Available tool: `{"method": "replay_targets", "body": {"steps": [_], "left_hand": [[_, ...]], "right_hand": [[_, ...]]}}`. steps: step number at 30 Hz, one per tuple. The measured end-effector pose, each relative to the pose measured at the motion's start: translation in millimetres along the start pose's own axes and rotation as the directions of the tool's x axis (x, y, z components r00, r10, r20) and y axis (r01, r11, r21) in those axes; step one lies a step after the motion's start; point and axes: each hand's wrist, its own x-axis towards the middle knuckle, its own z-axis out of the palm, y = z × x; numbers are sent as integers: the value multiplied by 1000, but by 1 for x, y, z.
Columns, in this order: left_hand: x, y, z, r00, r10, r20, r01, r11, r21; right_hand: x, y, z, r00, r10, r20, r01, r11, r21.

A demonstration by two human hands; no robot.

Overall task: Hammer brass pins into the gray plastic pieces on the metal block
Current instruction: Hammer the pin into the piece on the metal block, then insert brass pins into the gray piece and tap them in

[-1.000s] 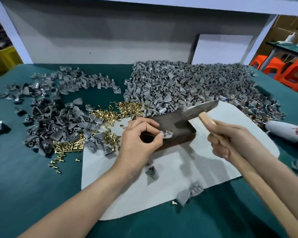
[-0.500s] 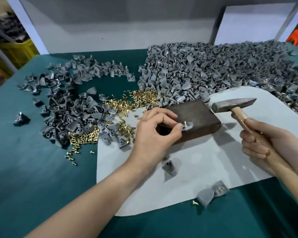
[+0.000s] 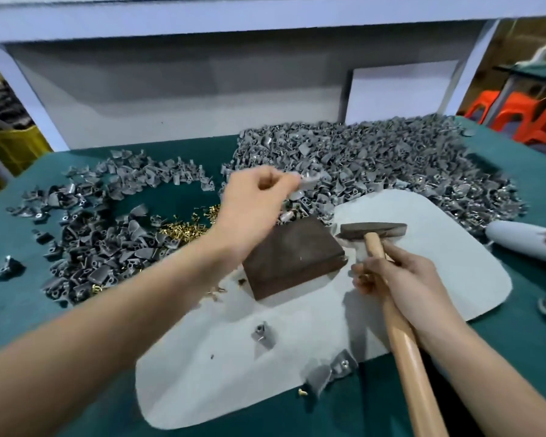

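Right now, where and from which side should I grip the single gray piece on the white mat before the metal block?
Pinch the gray piece across its outer side edges, coming from above. It lies alone on the white mat, apart from the metal block, so its sides look free.

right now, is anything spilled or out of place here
Only strays: one gray plastic piece lies alone on the white mat, a second piece sits at its near edge, a loose brass pin beside it.
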Motion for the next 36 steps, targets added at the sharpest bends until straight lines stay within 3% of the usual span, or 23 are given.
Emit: {"method": "replay_targets", "body": {"steps": [2, 4, 7, 8, 10, 13, 22, 24, 29, 31, 33, 36], "left_hand": [[45, 7, -3, 999, 51, -10, -48, 982, 184], [76, -6, -16, 996, 55, 70, -80, 886, 456], [97, -60, -57, 969, -216, 118, 40, 610, 791], [94, -80, -73, 938, -338, 82, 106, 503, 858], [82, -111, -104, 888, -459, -30, 232, 391, 891], [73, -128, -130, 913, -380, -146, 312, 423, 851], [67, -101, -139, 979, -176, -105, 193, 625, 756], [63, -80, -126, 993, -109, -40, 103, 665, 740], [26, -25, -71, 976, 48, 212, -152, 848, 507], [5, -19, -49, 939, 156, 306, -292, 832, 471], [-12, -23, -30, 883, 264, 388, -444, 738, 508], [-27, -35, -16, 837, 368, 406, -544, 641, 542]], "right_hand": [[0, 3, -1, 998, -53, -43, 49, 995, -86], [-2, 7, -2, 985, -154, -80, 123, 945, -302], [-4, 9, -7, 915, -391, -104, 227, 710, -667], [-3, 6, -10, 895, -431, -113, 230, 666, -709], [-1, 1, -15, 886, -447, -119, 210, 619, -757], [4, -1, -15, 904, -413, -109, 187, 612, -768], [4, 0, -11, 911, -402, -89, 208, 636, -743], [3, 1, -11, 912, -403, -78, 215, 630, -746], [4, 2, -11, 915, -394, -89, 213, 658, -722], [5, 2, -12, 916, -389, -99, 207, 668, -715], [5, 2, -12, 919, -383, -96, 203, 666, -717], [3, 3, -11, 924, -372, -82, 204, 665, -719]]}}
